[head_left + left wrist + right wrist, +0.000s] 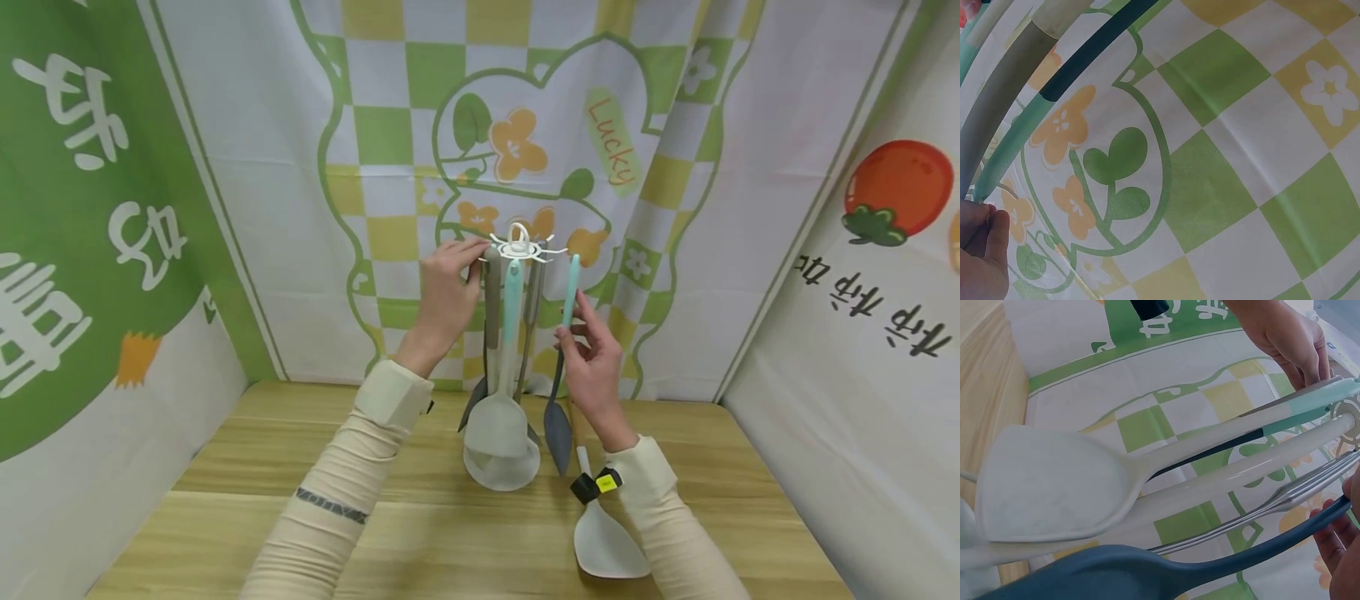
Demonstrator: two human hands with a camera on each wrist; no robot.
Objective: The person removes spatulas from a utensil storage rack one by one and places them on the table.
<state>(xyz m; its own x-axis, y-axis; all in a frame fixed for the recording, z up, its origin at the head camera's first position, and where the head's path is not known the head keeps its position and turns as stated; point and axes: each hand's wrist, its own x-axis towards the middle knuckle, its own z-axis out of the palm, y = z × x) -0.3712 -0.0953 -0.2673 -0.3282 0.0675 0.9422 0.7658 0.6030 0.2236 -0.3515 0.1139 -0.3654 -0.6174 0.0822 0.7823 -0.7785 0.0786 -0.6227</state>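
Note:
A white rotating utensil rack point(517, 249) stands on a pole point(1241, 469) above a round base point(501, 479). My left hand point(450, 279) pinches the rack's left edge, beside the top of a mint handle point(1007, 147); the exact contact is partly hidden. On the rack's right, my right hand point(592, 358) holds a dark spoon point(557, 437) by its mint handle, upright with its bowl down. The handle's top is near a hook; whether they touch I cannot tell. A pale spatula point(497, 425) hangs in front, and a grey handle point(1007, 94) hangs near my left fingers.
Another pale turner point(607, 546) with a wooden handle lies on the wooden table point(300, 533), partly behind my right wrist. Behind the pole hangs a metal-handled utensil point(1297, 494). Printed cloth point(390, 192) covers the back wall, close behind the rack.

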